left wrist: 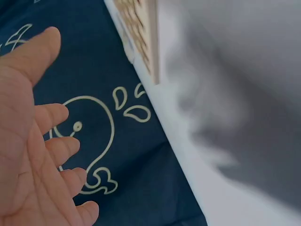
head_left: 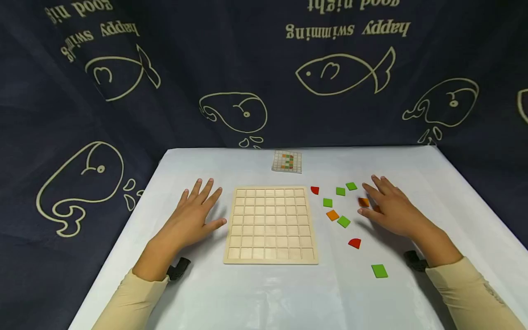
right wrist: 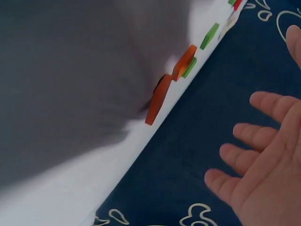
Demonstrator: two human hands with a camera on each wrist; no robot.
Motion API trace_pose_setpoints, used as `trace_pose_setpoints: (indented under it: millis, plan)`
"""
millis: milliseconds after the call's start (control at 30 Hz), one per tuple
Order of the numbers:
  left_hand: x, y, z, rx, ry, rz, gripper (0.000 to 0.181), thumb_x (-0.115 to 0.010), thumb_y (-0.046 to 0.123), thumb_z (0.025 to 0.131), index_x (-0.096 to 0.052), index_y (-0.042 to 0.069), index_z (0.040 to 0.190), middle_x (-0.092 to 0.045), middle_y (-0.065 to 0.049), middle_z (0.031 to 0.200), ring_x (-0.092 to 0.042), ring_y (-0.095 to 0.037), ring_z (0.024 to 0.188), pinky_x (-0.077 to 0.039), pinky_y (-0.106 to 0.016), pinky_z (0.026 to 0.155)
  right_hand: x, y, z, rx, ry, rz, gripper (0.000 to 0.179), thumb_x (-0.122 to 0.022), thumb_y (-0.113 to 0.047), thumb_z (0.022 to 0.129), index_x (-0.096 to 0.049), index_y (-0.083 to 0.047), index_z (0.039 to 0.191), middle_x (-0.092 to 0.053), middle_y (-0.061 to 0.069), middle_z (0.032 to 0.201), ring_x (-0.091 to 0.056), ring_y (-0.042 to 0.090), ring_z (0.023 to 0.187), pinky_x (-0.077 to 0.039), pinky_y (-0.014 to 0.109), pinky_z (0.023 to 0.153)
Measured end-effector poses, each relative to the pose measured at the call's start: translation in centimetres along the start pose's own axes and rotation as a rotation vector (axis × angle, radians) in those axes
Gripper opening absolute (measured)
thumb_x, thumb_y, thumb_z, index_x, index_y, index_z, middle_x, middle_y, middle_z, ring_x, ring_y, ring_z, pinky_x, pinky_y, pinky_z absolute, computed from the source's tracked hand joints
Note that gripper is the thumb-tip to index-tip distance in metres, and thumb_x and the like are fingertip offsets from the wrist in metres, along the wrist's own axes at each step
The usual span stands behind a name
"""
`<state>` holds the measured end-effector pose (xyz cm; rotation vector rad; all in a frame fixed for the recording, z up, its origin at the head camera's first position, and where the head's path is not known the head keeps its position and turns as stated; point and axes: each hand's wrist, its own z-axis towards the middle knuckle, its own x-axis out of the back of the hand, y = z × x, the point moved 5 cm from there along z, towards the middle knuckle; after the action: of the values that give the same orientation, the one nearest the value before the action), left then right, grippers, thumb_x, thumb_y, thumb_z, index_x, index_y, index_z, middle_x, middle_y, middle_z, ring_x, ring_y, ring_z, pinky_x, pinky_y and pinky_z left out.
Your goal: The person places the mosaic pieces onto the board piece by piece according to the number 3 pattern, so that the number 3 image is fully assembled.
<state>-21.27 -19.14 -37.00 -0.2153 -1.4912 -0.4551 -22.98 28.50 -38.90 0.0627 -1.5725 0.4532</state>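
My left hand [head_left: 194, 217] is spread over the table to the left of a pale wooden grid board [head_left: 270, 262], holding nothing. In the left wrist view its thumb and fingers [left wrist: 61, 150] stand apart. On the other side, my right hand [head_left: 392, 208] hovers palm down, also holding nothing. An orange tile [head_left: 363, 202] lies just beside its fingertips, partly in shadow. Left of this hand are scattered green tiles [head_left: 340, 191], another orange tile [head_left: 332, 215] and a red quarter-round tile [head_left: 315, 190]. In the right wrist view, orange tiles [right wrist: 159, 100] lie away from the fingers.
A small card [head_left: 286, 161] with a coloured grid pattern lies behind the board. Closer to the front are a second red quarter-round tile [head_left: 354, 243] and a larger-looking green tile [head_left: 380, 271]. Dark blue cloth [head_left: 264, 55] printed with fish and whales hangs behind the white table.
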Motion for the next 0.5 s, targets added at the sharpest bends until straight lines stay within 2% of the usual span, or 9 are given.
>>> trace_pose_setpoints:
  millis: [167, 333, 500]
  plan:
    - [0.5, 0.5, -0.9, 0.009, 0.029, -0.066, 0.083, -0.062, 0.055, 0.093, -0.030, 0.012, 0.157, -0.011, -0.014, 0.165, 0.002, -0.034, 0.151, -0.008, -0.063, 0.115, -0.1, 0.8, 0.4, 0.019, -0.004, 0.059, 0.077, -0.065, -0.048, 0.094, -0.043, 0.004, 0.147, -0.025, 0.030, 0.156, -0.020, 0.051, 0.142, -0.024, 0.067, 0.108]
    - [0.3, 1.5, -1.6, 0.030, 0.018, -0.214, 0.082, -0.061, 0.055, 0.094, -0.033, 0.011, 0.156, -0.011, -0.012, 0.165, 0.001, -0.033, 0.151, -0.009, -0.062, 0.116, 0.0, 1.7, 0.7, 0.045, -0.004, 0.122, 0.064, -0.070, -0.031, 0.093, -0.050, 0.007, 0.140, -0.033, 0.032, 0.150, -0.030, 0.052, 0.136, -0.028, 0.066, 0.106]
    - [0.0, 2.4, -2.6, 0.027, 0.007, -0.359, 0.081, -0.064, 0.052, 0.093, -0.036, 0.007, 0.154, -0.014, -0.011, 0.165, -0.003, -0.035, 0.151, -0.011, -0.062, 0.116, 0.3, 1.8, 1.4, 0.052, 0.006, 0.219, 0.060, -0.069, -0.028, 0.095, -0.049, 0.005, 0.140, -0.039, 0.030, 0.147, -0.034, 0.050, 0.136, -0.030, 0.066, 0.106]
